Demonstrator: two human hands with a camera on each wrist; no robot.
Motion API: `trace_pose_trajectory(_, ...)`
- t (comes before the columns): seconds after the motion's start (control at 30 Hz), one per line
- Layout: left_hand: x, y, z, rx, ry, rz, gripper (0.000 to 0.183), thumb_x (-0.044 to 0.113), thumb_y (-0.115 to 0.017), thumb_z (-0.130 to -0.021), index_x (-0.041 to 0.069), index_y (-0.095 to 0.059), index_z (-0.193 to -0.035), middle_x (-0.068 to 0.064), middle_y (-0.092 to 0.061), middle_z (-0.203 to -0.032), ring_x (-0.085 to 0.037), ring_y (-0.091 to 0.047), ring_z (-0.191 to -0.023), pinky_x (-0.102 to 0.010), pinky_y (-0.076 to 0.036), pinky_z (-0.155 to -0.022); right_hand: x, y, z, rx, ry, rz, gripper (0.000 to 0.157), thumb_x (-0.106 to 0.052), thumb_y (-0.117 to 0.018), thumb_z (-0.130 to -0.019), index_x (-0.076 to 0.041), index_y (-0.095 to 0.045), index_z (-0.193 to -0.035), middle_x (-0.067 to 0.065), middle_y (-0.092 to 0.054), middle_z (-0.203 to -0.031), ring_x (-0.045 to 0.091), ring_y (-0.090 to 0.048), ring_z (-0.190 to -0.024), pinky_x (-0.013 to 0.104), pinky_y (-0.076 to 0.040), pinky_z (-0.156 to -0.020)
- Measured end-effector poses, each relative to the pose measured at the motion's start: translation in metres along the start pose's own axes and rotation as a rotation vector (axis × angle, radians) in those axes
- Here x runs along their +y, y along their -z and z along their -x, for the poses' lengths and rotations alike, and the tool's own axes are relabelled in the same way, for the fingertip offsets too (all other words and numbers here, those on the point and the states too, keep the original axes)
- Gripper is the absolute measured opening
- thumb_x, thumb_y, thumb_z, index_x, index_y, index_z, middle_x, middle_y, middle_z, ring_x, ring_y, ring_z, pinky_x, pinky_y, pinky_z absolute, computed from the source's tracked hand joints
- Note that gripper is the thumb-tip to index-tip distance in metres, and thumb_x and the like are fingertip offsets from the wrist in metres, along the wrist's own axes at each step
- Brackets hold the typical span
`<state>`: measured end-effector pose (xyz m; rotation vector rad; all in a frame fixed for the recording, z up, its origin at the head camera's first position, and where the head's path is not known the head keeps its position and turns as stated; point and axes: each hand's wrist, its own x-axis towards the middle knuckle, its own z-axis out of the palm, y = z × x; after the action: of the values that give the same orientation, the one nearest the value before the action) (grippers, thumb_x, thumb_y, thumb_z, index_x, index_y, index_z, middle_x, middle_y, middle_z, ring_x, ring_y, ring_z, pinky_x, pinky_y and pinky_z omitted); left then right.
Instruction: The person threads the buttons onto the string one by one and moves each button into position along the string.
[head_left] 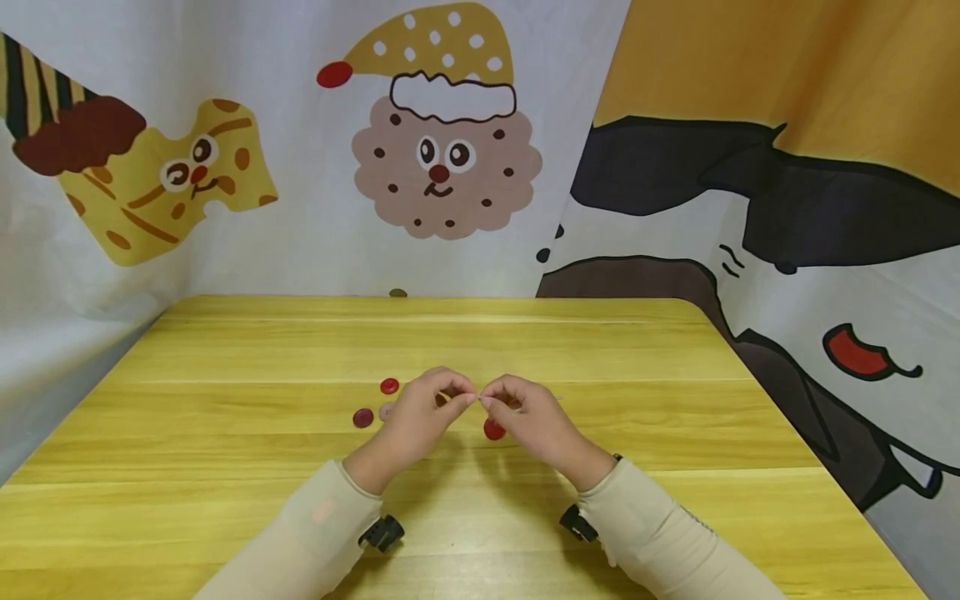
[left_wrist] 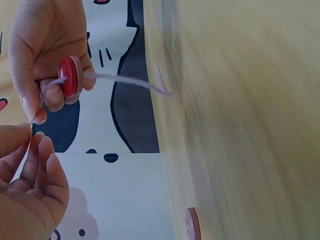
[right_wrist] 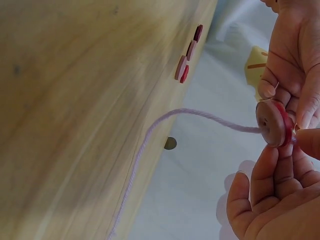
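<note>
Fingertip to fingertip above the table, my left hand (head_left: 422, 414) and right hand (head_left: 536, 418) both pinch a thin pale lilac string. A red button (left_wrist: 69, 77) and a pink button (right_wrist: 271, 123) are threaded on the string (right_wrist: 200, 114), face to face, against the curled fingers of my right hand (left_wrist: 52, 55). Past the pink button the string's long tail droops toward the table. In the left wrist view, my left hand (left_wrist: 32, 192) pinches the short stretch of string on the red button's side. Fingertips hide the string's very end.
Loose buttons lie on the wooden table (head_left: 225, 467) beside my left hand: a red button (head_left: 389, 386), a maroon button (head_left: 363, 417) and a pink button (head_left: 386, 411) partly hidden by that hand. A printed curtain (head_left: 285, 250) hangs behind the table's far edge.
</note>
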<state>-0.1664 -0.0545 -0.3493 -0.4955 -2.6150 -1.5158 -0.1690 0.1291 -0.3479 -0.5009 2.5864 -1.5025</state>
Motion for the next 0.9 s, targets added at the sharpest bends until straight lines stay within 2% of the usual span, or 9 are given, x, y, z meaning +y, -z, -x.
trace_pose_trajectory(0.07, -0.001, 0.001, 0.0, -0.002, 0.013, -0.01, 0.005, 0.016, -0.066, -0.092, 0.019, -0.069, -0.095, 0.01, -0.063, -0.092, -0.013, -0.057, -0.083, -0.066, -0.012, -0.085, 0.0, 0.0, 0.0, 0.003, 0.003, 0.007, 0.013, -0.018, -0.057, -0.098, -0.009, -0.067, -0.1, 0.01, -0.067, -0.091, 0.017, -0.058, -0.085, 0.035, -0.048, -0.075)
trace_pose_trajectory(0.1, -0.001, 0.001, 0.001, -0.003, 0.023, -0.017, 0.005, 0.018, -0.066, -0.092, 0.019, -0.069, -0.096, 0.011, -0.063, -0.093, -0.013, -0.057, -0.083, -0.066, -0.012, -0.081, 0.0, -0.001, 0.0, 0.004, 0.008, 0.012, 0.013, -0.017, -0.057, -0.098, -0.01, -0.067, -0.1, 0.01, -0.067, -0.091, 0.016, -0.058, -0.084, 0.034, -0.048, -0.075)
trace_pose_trajectory(0.27, -0.003, 0.003, 0.0, -0.002, 0.047, -0.017, 0.01, 0.021, -0.065, -0.093, 0.017, -0.07, -0.102, 0.009, -0.064, -0.097, -0.012, -0.058, -0.086, -0.059, -0.024, -0.086, 0.001, 0.0, 0.0, -0.001, 0.015, 0.019, 0.012, -0.016, -0.057, -0.098, -0.009, -0.066, -0.1, 0.004, -0.066, -0.084, 0.016, -0.058, -0.08, 0.033, -0.048, -0.071)
trace_pose_trajectory(0.33, -0.004, 0.005, 0.0, -0.004, 0.042, 0.003, 0.011, 0.019, -0.064, -0.094, 0.015, -0.069, -0.103, 0.007, -0.064, -0.098, -0.013, -0.058, -0.089, -0.049, -0.035, -0.089, 0.001, 0.0, 0.0, -0.006, 0.015, 0.019, 0.012, -0.016, -0.056, -0.099, -0.009, -0.066, -0.1, 0.001, -0.065, -0.082, 0.016, -0.058, -0.077, 0.033, -0.048, -0.07)
trace_pose_trajectory(0.43, -0.006, 0.008, 0.0, -0.006, 0.037, 0.031, 0.011, 0.016, -0.062, -0.095, 0.012, -0.069, -0.104, 0.003, -0.064, -0.101, -0.014, -0.058, -0.093, -0.037, -0.048, -0.083, 0.003, 0.001, 0.0, -0.018, 0.019, 0.018, 0.012, -0.016, -0.056, -0.099, -0.009, -0.065, -0.101, 0.0, -0.064, -0.08, 0.017, -0.058, -0.074, 0.033, -0.048, -0.068)
trace_pose_trajectory(0.53, -0.008, 0.013, 0.001, -0.006, 0.037, 0.042, 0.013, 0.016, -0.061, -0.096, 0.01, -0.068, -0.105, 0.001, -0.064, -0.103, -0.015, -0.057, -0.095, -0.035, -0.048, -0.082, 0.005, 0.002, 0.0, -0.022, 0.019, 0.023, 0.012, -0.016, -0.056, -0.099, -0.009, -0.065, -0.101, 0.0, -0.063, -0.08, 0.017, -0.057, -0.073, 0.033, -0.048, -0.066)
trace_pose_trajectory(0.77, -0.017, 0.025, 0.001, -0.044, 0.132, 0.165, 0.017, 0.016, -0.057, -0.098, 0.008, -0.064, -0.111, -0.011, -0.06, -0.106, -0.031, -0.059, -0.083, -0.043, -0.054, -0.073, 0.009, 0.004, 0.001, -0.013, 0.008, 0.039, 0.011, -0.016, -0.057, -0.098, -0.008, -0.065, -0.101, 0.0, -0.062, -0.081, 0.018, -0.055, -0.072, 0.031, -0.047, -0.064)
trace_pose_trajectory(0.9, -0.023, 0.034, 0.001, -0.023, 0.101, 0.118, 0.018, 0.016, -0.057, -0.099, 0.006, -0.064, -0.111, -0.013, -0.061, -0.106, -0.025, -0.058, -0.088, -0.039, -0.051, -0.08, 0.012, 0.006, 0.001, -0.01, 0.0, 0.037, 0.01, -0.014, -0.057, -0.098, -0.007, -0.064, -0.1, 0.0, -0.062, -0.081, 0.017, -0.056, -0.073, 0.03, -0.047, -0.064)
